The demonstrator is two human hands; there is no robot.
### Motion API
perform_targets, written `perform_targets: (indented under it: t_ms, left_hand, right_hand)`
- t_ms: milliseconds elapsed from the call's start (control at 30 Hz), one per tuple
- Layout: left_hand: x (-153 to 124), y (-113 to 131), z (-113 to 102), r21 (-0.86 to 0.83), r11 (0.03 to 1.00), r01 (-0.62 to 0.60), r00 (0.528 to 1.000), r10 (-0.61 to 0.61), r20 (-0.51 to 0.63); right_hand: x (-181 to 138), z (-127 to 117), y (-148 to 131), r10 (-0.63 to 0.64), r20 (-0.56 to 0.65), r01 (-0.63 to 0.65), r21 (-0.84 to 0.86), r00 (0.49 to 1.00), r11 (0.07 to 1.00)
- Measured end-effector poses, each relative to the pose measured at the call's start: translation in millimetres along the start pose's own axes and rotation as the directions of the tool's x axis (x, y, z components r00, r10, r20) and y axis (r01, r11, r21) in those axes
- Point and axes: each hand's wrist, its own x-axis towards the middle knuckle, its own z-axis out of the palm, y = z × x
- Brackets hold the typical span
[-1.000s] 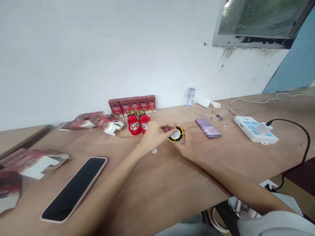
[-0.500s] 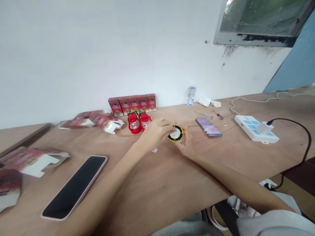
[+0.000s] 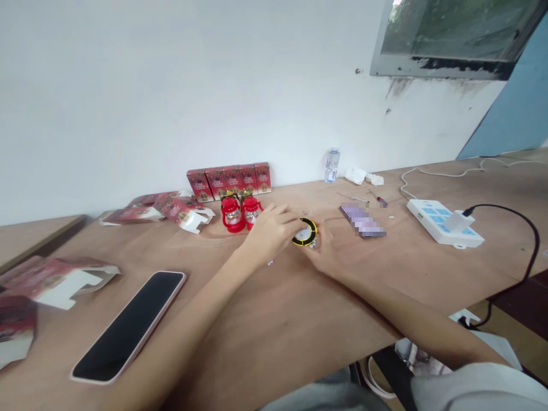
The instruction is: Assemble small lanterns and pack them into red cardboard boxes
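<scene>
A round black-and-gold disc with a pale centre (image 3: 304, 233) is between my two hands, just above the table. My right hand (image 3: 324, 249) grips its right and lower edge between thumb and fingers. From the left, my left hand (image 3: 276, 229) reaches over it with curled fingers, the fingertips at the disc's left rim; whether they pinch something small is hidden. Small white bits (image 3: 313, 244) show beside the disc near my right thumb. Two little red lanterns (image 3: 232, 215) stand behind my left hand, with gold-topped ones partly hidden behind them.
Several red printed boxes (image 3: 232, 181) stand along the wall; opened cartons (image 3: 182, 212) lie at left. A black-screened phone (image 3: 128, 326) lies near my left forearm. On the right are another phone (image 3: 362, 220), a screwdriver (image 3: 379, 199), a bottle (image 3: 331, 165), tissues (image 3: 356, 176) and a power strip (image 3: 443, 224).
My left hand's fingers have shifted slightly over the disc's left side. The right hand keeps its grip, and the view has moved a little.
</scene>
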Motion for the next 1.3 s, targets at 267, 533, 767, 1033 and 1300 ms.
perform_targets:
  t_ms: [267, 533, 767, 1033, 1300]
  left_hand:
    - [1.1, 5.2, -2.7, 0.079, 0.997, -0.003, 0.999, 0.006, -0.039]
    - [2.3, 9.8, -9.7, 0.094, 0.995, -0.025, 0.994, 0.014, 0.112]
    - [3.4, 13.3, -11.8, 0.105, 0.994, -0.025, 0.983, 0.005, 0.185]
    - [5.7, 11.9, -19.5, 0.051, 0.988, 0.145, 0.943, -0.153, 0.296]
    - [-13.8, -9.1, -39.6, -0.246, 0.861, 0.445, 0.828, -0.290, 0.481]
  right_hand:
    - [-0.8, -0.1, -2.8, -0.007, 0.015, 0.007, -0.013, 1.000, 1.000]
    - [-0.5, -0.2, -5.1, -0.022, 0.027, 0.023, -0.032, 0.999, 0.999]
    - [-2.6, 0.3, -5.8, -0.052, 0.049, 0.054, -0.052, 0.997, 0.997]
    - [-7.3, -0.7, -1.0, -0.168, 0.131, 0.185, -0.135, 0.977, 0.973]
    - [-11.3, 4.5, -8.7, -0.333, 0.217, 0.370, -0.159, 0.918, 0.916]
